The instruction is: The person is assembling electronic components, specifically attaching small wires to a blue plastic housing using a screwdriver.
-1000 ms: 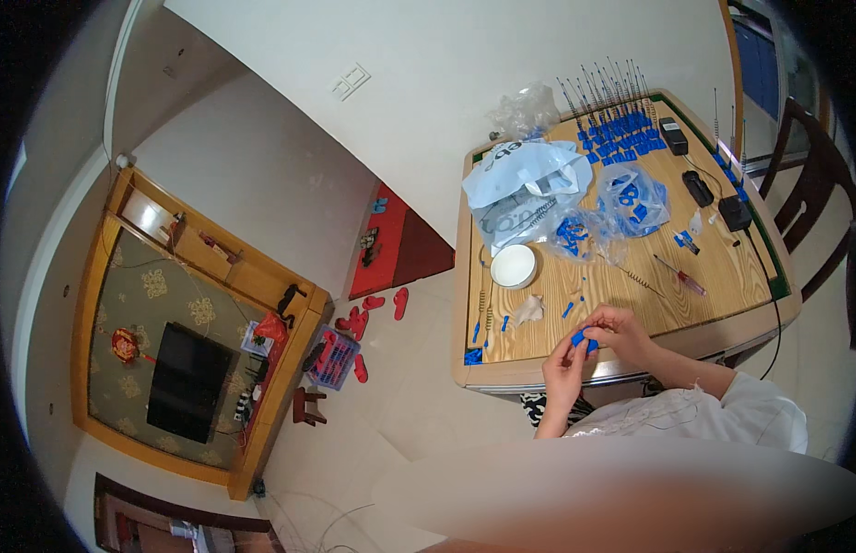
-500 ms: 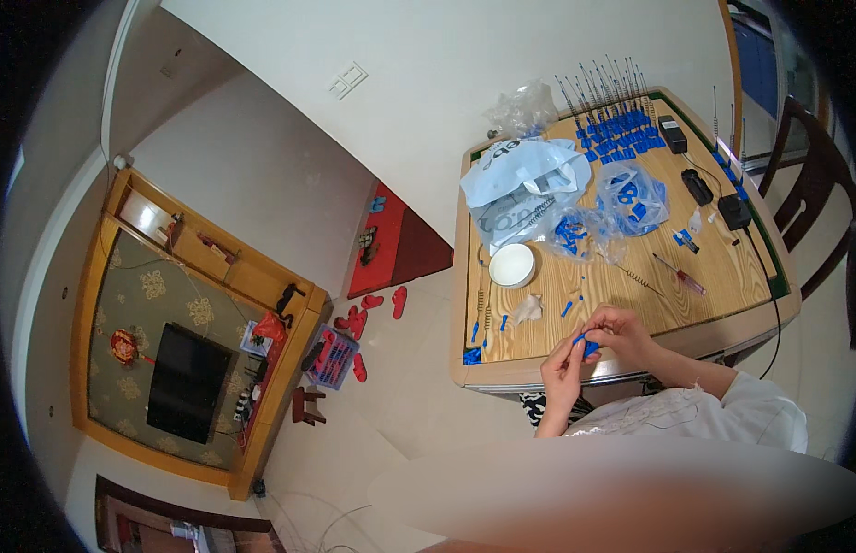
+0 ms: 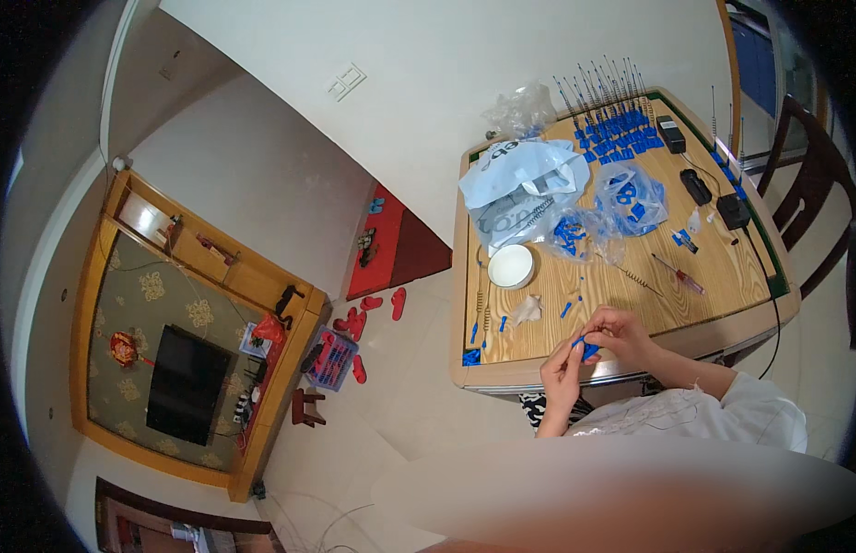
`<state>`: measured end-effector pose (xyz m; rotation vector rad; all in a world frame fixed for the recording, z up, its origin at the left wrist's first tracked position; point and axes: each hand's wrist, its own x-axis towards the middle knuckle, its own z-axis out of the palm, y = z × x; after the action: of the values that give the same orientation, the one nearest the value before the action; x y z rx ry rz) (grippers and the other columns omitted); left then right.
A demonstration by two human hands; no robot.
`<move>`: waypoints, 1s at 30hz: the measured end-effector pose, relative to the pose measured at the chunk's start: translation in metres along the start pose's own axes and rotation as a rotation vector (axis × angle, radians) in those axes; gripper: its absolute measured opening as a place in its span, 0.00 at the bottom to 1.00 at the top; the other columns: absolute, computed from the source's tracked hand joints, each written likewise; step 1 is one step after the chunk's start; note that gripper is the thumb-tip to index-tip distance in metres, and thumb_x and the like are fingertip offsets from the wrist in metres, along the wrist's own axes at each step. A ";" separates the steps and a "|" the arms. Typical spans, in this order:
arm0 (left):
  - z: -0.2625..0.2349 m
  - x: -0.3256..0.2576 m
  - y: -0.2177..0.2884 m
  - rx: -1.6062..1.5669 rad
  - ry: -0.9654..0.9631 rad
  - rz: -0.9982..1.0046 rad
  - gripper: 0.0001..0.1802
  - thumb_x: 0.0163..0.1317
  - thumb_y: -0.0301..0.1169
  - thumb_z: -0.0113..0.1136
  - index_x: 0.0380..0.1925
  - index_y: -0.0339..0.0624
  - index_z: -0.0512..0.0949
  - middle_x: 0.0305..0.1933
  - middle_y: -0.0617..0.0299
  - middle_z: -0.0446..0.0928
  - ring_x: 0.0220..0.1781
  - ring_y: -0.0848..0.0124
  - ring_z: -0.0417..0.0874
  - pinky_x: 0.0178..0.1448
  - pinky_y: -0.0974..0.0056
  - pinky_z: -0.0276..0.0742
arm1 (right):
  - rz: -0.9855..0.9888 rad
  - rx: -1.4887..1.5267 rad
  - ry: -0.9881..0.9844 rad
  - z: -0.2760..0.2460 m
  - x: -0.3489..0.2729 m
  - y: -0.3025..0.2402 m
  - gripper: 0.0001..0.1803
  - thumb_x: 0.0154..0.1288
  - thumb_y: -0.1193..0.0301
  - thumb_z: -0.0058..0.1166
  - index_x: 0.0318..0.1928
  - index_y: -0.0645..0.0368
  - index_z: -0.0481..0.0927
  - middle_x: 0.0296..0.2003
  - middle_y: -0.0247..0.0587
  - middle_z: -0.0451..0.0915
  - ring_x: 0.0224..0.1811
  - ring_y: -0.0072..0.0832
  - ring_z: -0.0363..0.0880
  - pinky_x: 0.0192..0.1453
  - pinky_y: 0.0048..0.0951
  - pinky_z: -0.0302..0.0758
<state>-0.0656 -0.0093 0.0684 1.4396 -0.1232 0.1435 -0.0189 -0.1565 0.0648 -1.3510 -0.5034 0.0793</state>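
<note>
A small blue plastic part is pinched between the fingers of both hands, just above the near edge of a wooden table. My left hand grips it from below and my right hand from above. More small blue parts lie loose on the table close by. A crumpled bit of clear wrap lies just left of the hands.
A white bowl, a pale blue plastic bag, clear bags of blue parts, rows of blue pieces with thin rods, black boxes and a red-handled screwdriver lie on the table. A dark chair stands right.
The hands stay together on the blue part at the table's near edge, with only slight finger movement. Nothing else has moved.
</note>
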 end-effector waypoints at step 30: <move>-0.001 -0.001 0.000 0.065 -0.019 0.098 0.14 0.66 0.25 0.49 0.50 0.30 0.74 0.37 0.57 0.76 0.32 0.74 0.79 0.38 0.73 0.74 | -0.014 0.016 -0.022 0.000 -0.002 -0.002 0.02 0.57 0.77 0.57 0.33 0.61 0.78 0.34 0.35 0.75 0.37 0.19 0.74 0.43 0.23 0.70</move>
<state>-0.0661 -0.0087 0.0678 1.5003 -0.2062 0.2160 -0.0213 -0.1579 0.0656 -1.3321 -0.5294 0.0868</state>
